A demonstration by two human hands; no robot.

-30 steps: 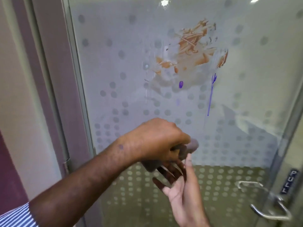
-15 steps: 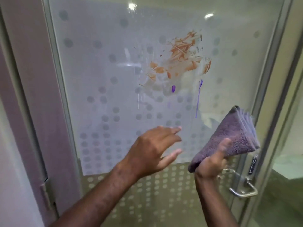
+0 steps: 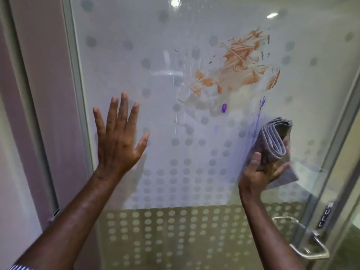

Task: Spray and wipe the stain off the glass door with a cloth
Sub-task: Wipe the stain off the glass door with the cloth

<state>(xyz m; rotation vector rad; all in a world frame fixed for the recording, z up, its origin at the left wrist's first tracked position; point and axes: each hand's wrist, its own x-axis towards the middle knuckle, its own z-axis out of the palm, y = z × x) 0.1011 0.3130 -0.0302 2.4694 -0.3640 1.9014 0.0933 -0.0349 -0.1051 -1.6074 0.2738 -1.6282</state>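
A frosted, dotted glass door [image 3: 136, 55] carries an orange-brown smeared stain [image 3: 239, 65] high on its right side, with purple marker streaks [image 3: 258, 117] just below it. The left hand [image 3: 118, 137] lies flat on the glass, fingers spread wide, left of the stain. The right hand [image 3: 261, 172] grips a folded grey-purple cloth [image 3: 272, 141] below the stain, above the metal door handle [image 3: 309, 248].

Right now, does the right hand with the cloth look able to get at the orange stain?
Probably yes. The right hand grips the folded cloth just below and right of the orange stain, with only bare glass between them. The left hand is spread flat well off to the side, out of the way.
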